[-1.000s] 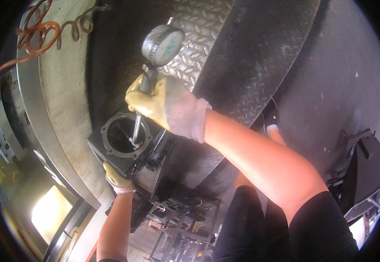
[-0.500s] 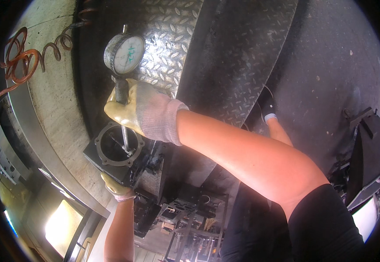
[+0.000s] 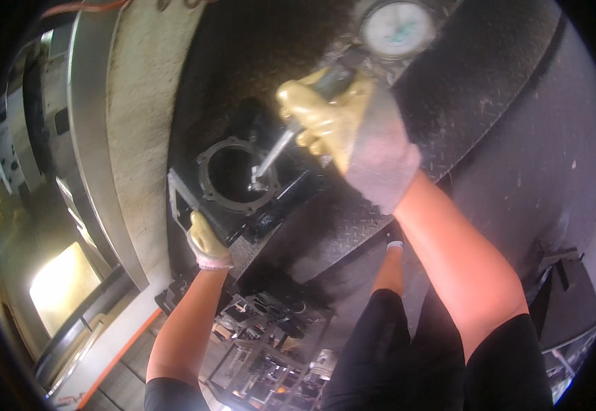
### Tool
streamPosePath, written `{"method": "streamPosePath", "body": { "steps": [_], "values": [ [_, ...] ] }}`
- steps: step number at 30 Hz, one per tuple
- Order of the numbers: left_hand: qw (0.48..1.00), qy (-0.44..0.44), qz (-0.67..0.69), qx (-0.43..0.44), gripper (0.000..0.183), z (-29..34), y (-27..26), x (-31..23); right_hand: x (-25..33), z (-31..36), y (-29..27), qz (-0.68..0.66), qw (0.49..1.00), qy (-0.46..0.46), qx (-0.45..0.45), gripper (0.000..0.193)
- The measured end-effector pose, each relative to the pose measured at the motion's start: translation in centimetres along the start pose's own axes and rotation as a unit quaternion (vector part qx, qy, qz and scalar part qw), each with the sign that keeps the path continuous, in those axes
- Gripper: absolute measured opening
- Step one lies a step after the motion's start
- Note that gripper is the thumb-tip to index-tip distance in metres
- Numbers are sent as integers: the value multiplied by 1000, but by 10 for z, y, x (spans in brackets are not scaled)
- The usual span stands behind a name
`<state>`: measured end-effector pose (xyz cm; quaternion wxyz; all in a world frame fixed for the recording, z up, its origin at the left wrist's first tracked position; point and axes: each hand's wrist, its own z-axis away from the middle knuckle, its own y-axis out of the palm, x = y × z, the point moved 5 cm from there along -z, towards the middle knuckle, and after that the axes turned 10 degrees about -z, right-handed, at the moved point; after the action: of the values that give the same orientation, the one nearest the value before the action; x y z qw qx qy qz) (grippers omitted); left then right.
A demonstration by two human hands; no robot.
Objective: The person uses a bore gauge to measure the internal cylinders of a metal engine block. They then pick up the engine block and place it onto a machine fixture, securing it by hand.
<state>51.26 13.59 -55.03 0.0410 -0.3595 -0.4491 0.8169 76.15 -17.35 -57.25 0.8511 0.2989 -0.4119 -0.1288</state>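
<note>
My right hand (image 3: pixel 342 123), in a yellow-coated glove, is closed around the grip of a dial bore gauge (image 3: pixel 398 29). The gauge leans to the right, its round white dial up and its thin rod running down to the left. Its measuring tip shows at the right side of a round flanged bore in a black metal housing (image 3: pixel 233 205); how deep it sits I cannot tell. My left hand (image 3: pixel 205 240), gloved too, grips the housing's near left corner, thumb on top. Its other fingers are mostly hidden. A bright machined edge (image 3: pixel 185 192) shows beside that hand.
Diamond-plate metal (image 3: pixel 441 144) slopes away on the right. At the left runs a pale, stained ledge (image 3: pixel 137 137) with a metal rail. Below, a rack (image 3: pixel 263 356) holds assorted parts. A dark stand (image 3: pixel 565 294) is at the lower right, and a reddish hose (image 3: pixel 85 8) at the upper left.
The gauge has tipped from nearly upright to a strong rightward lean, with my right hand moving right along with it. My left hand stays on the housing. The whole view has shifted and turned.
</note>
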Motion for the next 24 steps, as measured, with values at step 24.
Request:
{"method": "streamPosePath", "body": {
  "steps": [24],
  "values": [
    [970,158,-186,-10,53,11,1,-55,-13,-24,67,37,992,49,-106,29]
  ]
}}
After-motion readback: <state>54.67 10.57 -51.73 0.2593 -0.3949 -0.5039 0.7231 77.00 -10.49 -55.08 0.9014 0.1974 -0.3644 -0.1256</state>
